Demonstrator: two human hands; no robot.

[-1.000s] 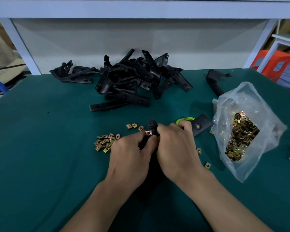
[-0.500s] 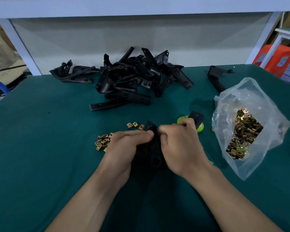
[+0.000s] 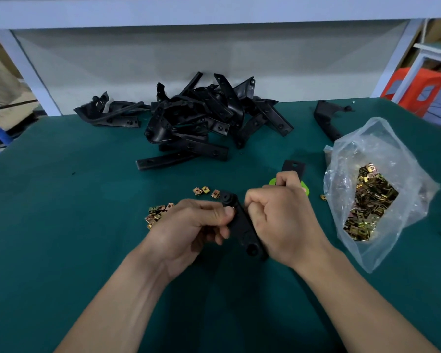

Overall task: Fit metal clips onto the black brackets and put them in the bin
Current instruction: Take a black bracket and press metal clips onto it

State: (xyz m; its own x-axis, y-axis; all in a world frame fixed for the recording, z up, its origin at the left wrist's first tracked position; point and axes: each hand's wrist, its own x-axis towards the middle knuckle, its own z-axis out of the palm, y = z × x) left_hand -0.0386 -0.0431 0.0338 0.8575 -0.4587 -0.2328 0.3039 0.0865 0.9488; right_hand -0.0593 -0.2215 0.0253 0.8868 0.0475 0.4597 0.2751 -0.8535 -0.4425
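Observation:
A black bracket (image 3: 242, 225) is held above the green table between both hands. My left hand (image 3: 196, 222) pinches its upper left edge with thumb and fingers. My right hand (image 3: 280, 215) curls round its right side, and the bracket's far end (image 3: 293, 167) sticks out past my knuckles. A small heap of brass-coloured metal clips (image 3: 157, 215) lies just left of my left hand, and three loose clips (image 3: 204, 191) lie beyond it. No clip is visible on the bracket.
A pile of black brackets (image 3: 201, 118) sits at the back of the table, with one more bracket (image 3: 326, 121) at the back right. A clear plastic bag of clips (image 3: 369, 200) lies at the right. A green object (image 3: 305, 187) shows behind my right hand.
The bracket has been lifted and turned, so its long flat side with a hole faces up. The clip seen at its near end one second ago is out of sight.

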